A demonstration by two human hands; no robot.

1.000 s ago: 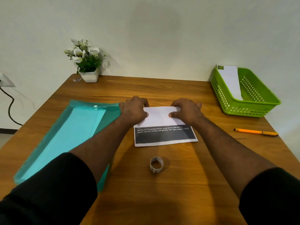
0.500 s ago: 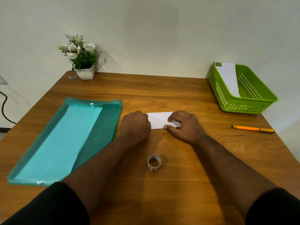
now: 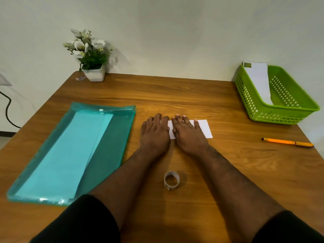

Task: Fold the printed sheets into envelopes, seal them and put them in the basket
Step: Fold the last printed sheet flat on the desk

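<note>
Head view: both hands flat on folded white paper sheet (image 3: 203, 128), mid wooden counter (image 3: 192, 95). Left hand (image 3: 155, 132) covers its left end, right hand (image 3: 188, 133) its middle; fingers (image 3: 183, 120) straight, pressing down, not pinching. Sheet's long axis runs left-right, right end bare. Guessing crease step: slide palms outward, firm even pressure. Clear tape roll (image 3: 171, 180) nearer, green plastic basket (image 3: 259, 112) far right.

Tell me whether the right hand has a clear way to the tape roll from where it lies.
Probably yes. The right hand lies flat on the folded sheet, and only bare table shows between it and the tape roll.
</note>
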